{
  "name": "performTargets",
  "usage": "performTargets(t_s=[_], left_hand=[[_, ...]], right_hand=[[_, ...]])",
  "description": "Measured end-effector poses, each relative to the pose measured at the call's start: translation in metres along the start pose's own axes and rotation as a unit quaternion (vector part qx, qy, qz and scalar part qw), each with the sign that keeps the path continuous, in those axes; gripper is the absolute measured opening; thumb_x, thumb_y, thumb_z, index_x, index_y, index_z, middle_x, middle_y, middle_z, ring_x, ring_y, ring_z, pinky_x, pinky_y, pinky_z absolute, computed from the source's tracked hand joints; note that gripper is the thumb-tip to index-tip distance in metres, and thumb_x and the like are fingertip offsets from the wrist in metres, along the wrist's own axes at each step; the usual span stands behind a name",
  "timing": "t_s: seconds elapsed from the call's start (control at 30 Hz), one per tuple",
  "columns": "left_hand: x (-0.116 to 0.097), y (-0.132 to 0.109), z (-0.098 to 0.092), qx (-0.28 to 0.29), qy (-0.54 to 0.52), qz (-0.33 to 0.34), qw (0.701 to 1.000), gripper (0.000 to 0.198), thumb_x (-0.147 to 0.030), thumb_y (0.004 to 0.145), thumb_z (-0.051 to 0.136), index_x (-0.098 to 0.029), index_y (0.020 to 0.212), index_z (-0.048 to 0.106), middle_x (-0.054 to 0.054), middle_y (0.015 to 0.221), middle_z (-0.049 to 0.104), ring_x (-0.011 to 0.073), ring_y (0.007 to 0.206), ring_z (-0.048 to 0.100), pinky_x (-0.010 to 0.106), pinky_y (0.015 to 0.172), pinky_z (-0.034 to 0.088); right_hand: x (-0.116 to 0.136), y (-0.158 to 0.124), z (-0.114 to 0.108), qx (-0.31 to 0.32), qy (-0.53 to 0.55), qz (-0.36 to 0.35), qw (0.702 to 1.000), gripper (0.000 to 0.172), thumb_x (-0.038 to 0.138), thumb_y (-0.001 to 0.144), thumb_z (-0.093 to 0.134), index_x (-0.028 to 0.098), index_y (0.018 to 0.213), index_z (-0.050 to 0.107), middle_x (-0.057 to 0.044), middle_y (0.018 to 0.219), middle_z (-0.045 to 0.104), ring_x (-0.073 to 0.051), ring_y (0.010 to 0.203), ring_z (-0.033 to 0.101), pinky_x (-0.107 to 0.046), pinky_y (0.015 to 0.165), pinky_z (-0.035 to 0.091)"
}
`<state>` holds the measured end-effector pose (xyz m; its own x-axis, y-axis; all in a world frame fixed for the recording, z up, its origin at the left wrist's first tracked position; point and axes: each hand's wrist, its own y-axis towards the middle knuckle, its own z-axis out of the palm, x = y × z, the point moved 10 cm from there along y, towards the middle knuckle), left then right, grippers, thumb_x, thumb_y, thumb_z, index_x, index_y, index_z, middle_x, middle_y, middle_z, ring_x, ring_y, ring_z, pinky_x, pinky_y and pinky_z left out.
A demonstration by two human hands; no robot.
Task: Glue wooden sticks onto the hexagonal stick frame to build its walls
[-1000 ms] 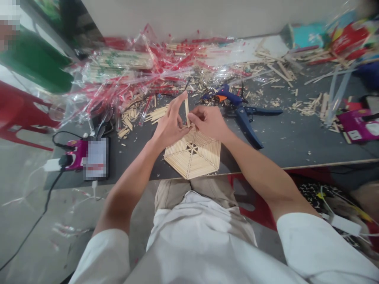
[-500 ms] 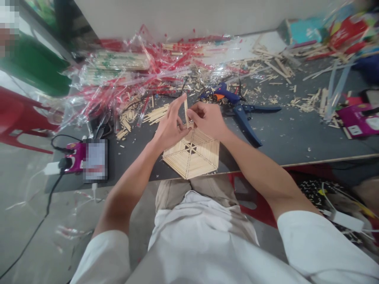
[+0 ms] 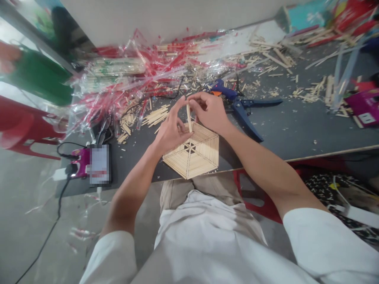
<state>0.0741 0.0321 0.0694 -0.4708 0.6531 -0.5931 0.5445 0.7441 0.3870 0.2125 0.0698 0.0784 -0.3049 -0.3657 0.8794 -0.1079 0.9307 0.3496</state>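
A flat hexagonal frame of glued wooden sticks (image 3: 204, 152) lies on the dark table (image 3: 281, 126), with a small dark star-shaped gap at its centre. A thin wooden stick (image 3: 188, 117) stands nearly upright on the frame's far edge. My right hand (image 3: 207, 112) pinches the stick's upper part from the right. My left hand (image 3: 171, 130) holds its lower part from the left, with the index finger raised beside it. Both hands rest just above the frame.
A blue glue gun (image 3: 223, 91) and blue-handled pliers (image 3: 247, 114) lie right of my hands. Loose sticks (image 3: 155, 116) and torn plastic wrap with red strips (image 3: 124, 77) spread behind. A cabled pink device (image 3: 80, 162) sits at the near left. The table's front edge passes under the frame.
The view has tilted and shifted slightly. My right hand has moved up and closer around the stick, which now stands straighter over the frame.
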Motion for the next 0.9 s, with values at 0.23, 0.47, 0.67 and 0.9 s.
performTargets(t_s=[0.23,0.47,0.67,0.9], left_hand=[[-0.001,0.002,-0.005,-0.01,-0.013,-0.019,1.0,0.106,-0.065,0.091,0.071,-0.045,0.167,0.0,0.014,0.169,0.037,0.0227,0.103,0.075,0.028,0.067,0.058],[0.007,0.005,-0.011,-0.035,-0.076,-0.036,0.996,0.113,-0.08,0.084,0.069,-0.051,0.164,-0.005,0.016,0.168,0.036,0.0199,0.093,0.076,0.023,0.058,0.054],[0.014,0.005,-0.021,-0.064,-0.082,-0.042,0.994,0.111,-0.079,0.084,0.07,-0.05,0.165,0.001,0.016,0.163,0.043,0.0213,0.094,0.077,0.026,0.063,0.056],[0.027,0.006,-0.023,-0.086,-0.161,-0.052,0.982,0.11,-0.076,0.075,0.082,-0.05,0.161,0.018,0.016,0.166,0.041,0.0113,0.075,0.073,0.021,0.054,0.05]], right_hand=[[-0.014,0.008,-0.02,-0.05,0.001,-0.012,0.999,0.065,0.082,0.098,0.04,0.026,0.113,0.069,-0.006,0.094,0.076,-0.017,0.064,0.072,-0.033,0.06,0.06],[-0.012,0.011,-0.034,-0.072,0.003,-0.011,0.997,0.065,0.084,0.095,0.047,0.026,0.112,0.071,-0.008,0.095,0.078,-0.02,0.075,0.076,-0.035,0.067,0.065],[-0.01,0.011,-0.04,-0.085,0.014,-0.009,0.996,0.055,0.079,0.094,0.058,0.026,0.105,0.07,-0.007,0.092,0.077,-0.017,0.067,0.071,-0.032,0.061,0.06],[-0.015,0.014,-0.04,-0.089,0.035,0.006,0.995,0.042,0.066,0.096,0.064,0.025,0.103,0.067,-0.004,0.091,0.076,-0.012,0.059,0.064,-0.029,0.055,0.056]])
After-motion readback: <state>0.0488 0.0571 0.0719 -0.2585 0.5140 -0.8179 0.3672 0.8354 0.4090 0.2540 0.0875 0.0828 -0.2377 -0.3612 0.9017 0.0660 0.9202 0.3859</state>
